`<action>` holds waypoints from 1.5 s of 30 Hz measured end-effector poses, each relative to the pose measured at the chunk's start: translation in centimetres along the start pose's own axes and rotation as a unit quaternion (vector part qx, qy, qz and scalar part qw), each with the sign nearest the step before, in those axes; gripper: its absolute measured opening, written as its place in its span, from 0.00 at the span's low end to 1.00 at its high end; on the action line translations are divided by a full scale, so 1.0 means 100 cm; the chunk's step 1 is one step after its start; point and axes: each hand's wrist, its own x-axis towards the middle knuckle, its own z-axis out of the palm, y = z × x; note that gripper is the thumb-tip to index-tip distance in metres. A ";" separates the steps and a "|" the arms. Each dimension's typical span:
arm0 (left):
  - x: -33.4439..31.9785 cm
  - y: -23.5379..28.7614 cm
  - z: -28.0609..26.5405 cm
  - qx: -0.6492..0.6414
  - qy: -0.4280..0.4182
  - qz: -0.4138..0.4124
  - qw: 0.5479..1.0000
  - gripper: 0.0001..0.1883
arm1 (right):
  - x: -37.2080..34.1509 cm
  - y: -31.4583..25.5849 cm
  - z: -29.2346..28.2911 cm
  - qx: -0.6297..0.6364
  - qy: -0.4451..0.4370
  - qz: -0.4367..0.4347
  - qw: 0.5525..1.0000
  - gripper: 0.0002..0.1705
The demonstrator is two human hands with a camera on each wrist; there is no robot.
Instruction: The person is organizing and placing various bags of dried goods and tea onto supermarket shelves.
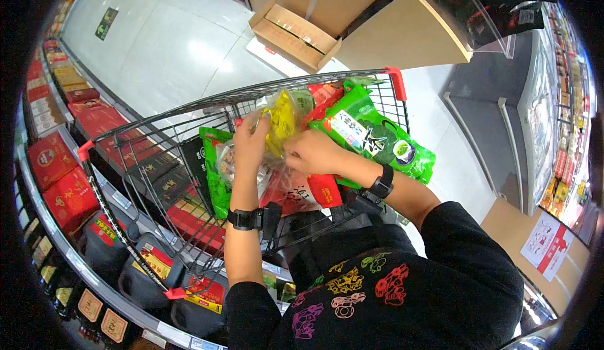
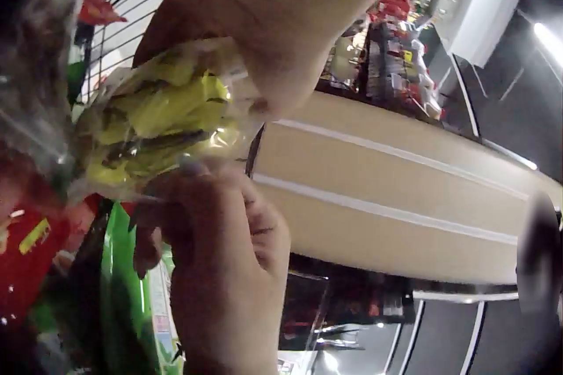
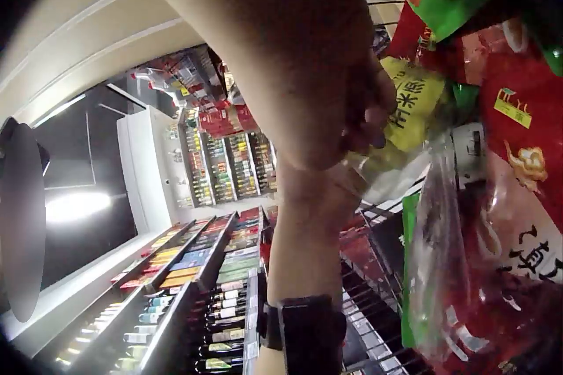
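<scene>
A clear plastic bag of yellow packets [image 1: 281, 122] is held between both hands over the cart. My left hand [image 1: 250, 141] grips its left side, thumb and fingers near the top. With curled fingers, my right hand [image 1: 314, 152] pinches the bag's lower right edge; the left wrist view shows the yellow packets [image 2: 163, 116] between the hands. In the right wrist view, yellow wrapping [image 3: 412, 107] shows beyond the right fingers, whose grip is partly hidden. Under the hands lie a red package [image 1: 308, 194] and a clear bag [image 1: 228, 161]; a large green package [image 1: 371, 133] is at the right.
The wire shopping cart [image 1: 251, 92] has red corners. Shelves with red boxes [image 1: 60, 177] and dark jugs [image 1: 148, 277] run along the left. An opened cardboard box [image 1: 296, 35] lies beyond the cart, and a grey display case [image 1: 484, 120] stands at the right.
</scene>
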 end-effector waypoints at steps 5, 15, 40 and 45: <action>0.018 -0.019 -0.001 -0.007 -0.037 -0.055 0.998 0.20 | 0.009 0.011 0.011 0.017 0.004 0.020 1.000 0.13; 0.027 -0.053 -0.033 -0.027 -0.133 -0.087 0.987 0.19 | 0.023 0.001 0.037 0.116 -0.043 0.020 0.992 0.12; -0.078 0.049 -0.138 0.297 -0.135 0.088 0.941 0.23 | -0.034 -0.099 0.154 -0.133 -0.350 -0.404 0.835 0.07; -0.030 -0.004 -0.056 0.395 -0.139 0.266 0.869 0.22 | -0.015 -0.087 0.106 -0.161 -0.425 -0.257 0.853 0.10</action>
